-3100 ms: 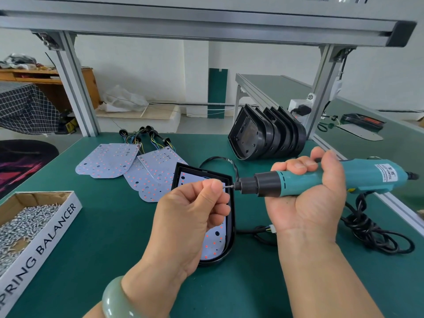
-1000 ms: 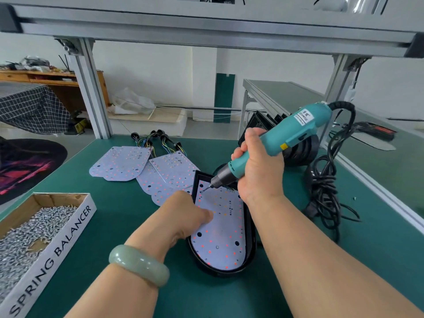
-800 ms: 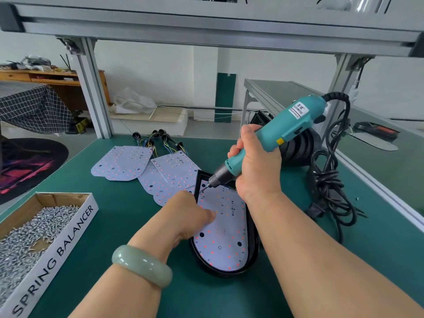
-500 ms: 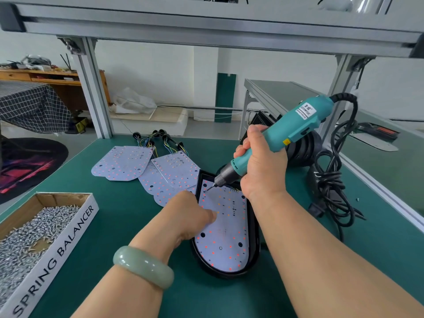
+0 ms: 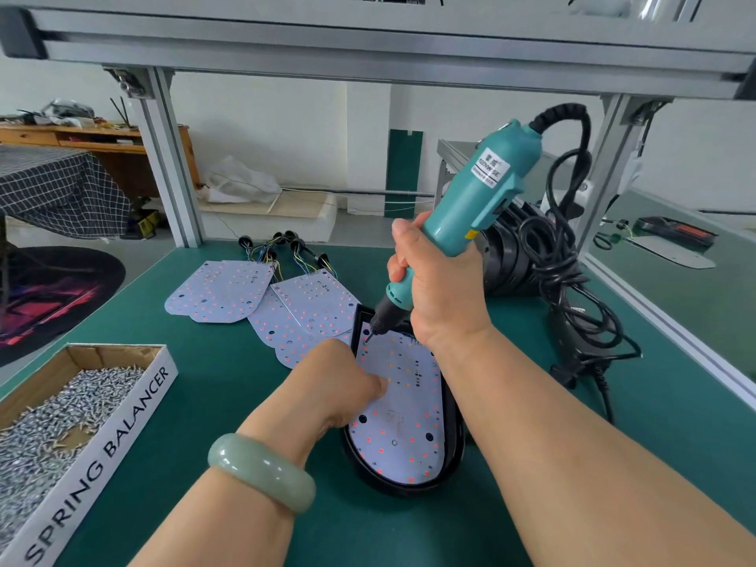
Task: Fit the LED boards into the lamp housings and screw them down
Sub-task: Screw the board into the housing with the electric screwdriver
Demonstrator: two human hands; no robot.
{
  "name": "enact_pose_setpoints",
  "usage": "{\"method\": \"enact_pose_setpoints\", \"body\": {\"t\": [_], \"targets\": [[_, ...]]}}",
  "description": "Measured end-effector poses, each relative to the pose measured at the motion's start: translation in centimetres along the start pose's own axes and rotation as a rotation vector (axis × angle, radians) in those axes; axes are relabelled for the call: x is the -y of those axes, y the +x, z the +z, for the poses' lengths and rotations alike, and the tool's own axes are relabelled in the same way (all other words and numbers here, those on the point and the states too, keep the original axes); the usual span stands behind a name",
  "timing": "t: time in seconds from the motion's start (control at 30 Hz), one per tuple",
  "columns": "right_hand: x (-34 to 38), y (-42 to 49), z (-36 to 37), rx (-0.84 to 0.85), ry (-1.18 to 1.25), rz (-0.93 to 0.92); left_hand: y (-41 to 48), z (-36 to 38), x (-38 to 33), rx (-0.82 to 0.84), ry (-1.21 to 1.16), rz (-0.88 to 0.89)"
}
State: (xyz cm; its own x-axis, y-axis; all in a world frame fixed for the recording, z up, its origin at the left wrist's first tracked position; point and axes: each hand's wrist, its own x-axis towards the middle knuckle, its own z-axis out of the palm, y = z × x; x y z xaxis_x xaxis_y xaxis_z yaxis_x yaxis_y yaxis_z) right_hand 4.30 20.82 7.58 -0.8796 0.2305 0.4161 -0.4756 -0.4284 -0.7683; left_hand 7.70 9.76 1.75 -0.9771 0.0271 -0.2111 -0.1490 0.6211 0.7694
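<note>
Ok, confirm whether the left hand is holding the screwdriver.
No, the right hand grips the teal screwdriver; the left hand rests on the LED board.
</note>
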Motion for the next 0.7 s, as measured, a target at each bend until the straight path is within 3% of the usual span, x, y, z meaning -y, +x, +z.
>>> {"method": "enact_pose_setpoints", "body": {"t": [0.5, 0.7], "targets": [[0.2, -0.4, 0.1, 0.041, -0.078, -0.028, -0.5, -0.3, -0.6, 0.048, 0.009, -0.003], [3.4, 0.5, -1.6, -0.184, 0.04, -0.004, -0.9, -0.5, -0.3, 0.083, -0.095, -0.012]]}}
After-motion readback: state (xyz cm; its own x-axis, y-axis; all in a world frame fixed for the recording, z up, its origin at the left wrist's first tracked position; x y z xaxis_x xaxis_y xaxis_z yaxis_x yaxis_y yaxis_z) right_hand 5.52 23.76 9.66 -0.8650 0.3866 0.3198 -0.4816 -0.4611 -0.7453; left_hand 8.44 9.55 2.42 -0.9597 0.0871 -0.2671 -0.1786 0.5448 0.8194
